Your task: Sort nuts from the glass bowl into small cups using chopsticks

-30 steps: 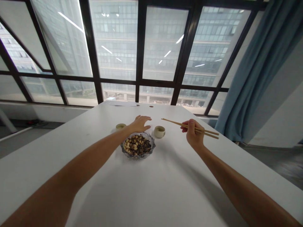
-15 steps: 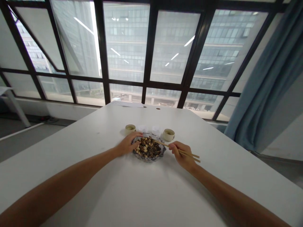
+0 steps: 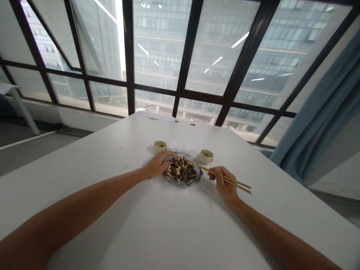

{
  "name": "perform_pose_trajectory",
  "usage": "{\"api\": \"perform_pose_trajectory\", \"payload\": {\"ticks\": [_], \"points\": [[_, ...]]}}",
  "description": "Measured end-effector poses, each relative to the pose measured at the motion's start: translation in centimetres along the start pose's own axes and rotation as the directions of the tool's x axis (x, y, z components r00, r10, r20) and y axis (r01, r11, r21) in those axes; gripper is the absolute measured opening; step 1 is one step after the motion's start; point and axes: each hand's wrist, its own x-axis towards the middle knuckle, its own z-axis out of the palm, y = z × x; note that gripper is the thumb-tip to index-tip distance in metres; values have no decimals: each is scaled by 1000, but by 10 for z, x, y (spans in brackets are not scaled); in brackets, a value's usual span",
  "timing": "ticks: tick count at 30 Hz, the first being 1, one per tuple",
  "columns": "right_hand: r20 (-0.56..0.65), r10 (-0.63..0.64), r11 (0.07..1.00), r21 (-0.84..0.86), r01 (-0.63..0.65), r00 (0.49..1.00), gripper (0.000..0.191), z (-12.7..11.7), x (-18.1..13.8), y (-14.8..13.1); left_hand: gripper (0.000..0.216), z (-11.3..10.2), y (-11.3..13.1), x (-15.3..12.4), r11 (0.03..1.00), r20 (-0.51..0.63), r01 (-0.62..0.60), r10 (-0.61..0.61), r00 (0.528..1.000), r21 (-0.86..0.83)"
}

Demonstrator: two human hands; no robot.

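Note:
A glass bowl [image 3: 198, 177] of mixed nuts and dark seeds sits on the white table [image 3: 168, 225]. My left hand [image 3: 157, 165] grips the bowl's left rim, fingers curled round it. My right hand [image 3: 225, 183] holds a pair of wooden chopsticks [image 3: 216, 173], whose tips reach into the bowl over the seeds. Two small cream cups stand behind the bowl, the left cup [image 3: 159, 146] near my left hand and the right cup [image 3: 205, 156] just beyond the chopsticks.
A crumpled clear wrapper [image 3: 182, 148] lies between the cups. Papers [image 3: 157, 117] and a small dark disc [image 3: 192, 124] rest at the table's far edge. Large black-framed windows are behind, a blue curtain [image 3: 317, 123] hangs at the right.
My left hand came back from beyond the bowl and closed on its left rim. My right hand lowered the chopsticks from the air, tips into the bowl. The view shifted slightly.

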Motion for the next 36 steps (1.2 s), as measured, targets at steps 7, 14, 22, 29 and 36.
{"api": "perform_pose_trajectory", "payload": {"ticks": [7, 14, 22, 29, 36], "points": [[169, -187, 947, -229, 223, 968, 43, -6, 4, -11, 39, 1, 0, 0, 999, -3, 27, -27, 1000, 28], [467, -372, 761, -341, 552, 802, 37, 4, 6, -38, 42, 0, 1, 1, 999, 12, 41, -41, 999, 33], [363, -335, 838, -306, 451, 870, 41, 1, 5, -30, 43, 1, -1, 1, 998, 10, 44, -44, 999, 34], [-77, 186, 971, 164, -172, 980, 53, 3, 12, -5, 44, 0, 0, 1, 998, 9, 46, -46, 999, 41], [-54, 467, 769, 518, -375, 883, 57, -2, 17, 20, 43, -1, 3, 1, 999, 10, 47, -47, 999, 27]]}}
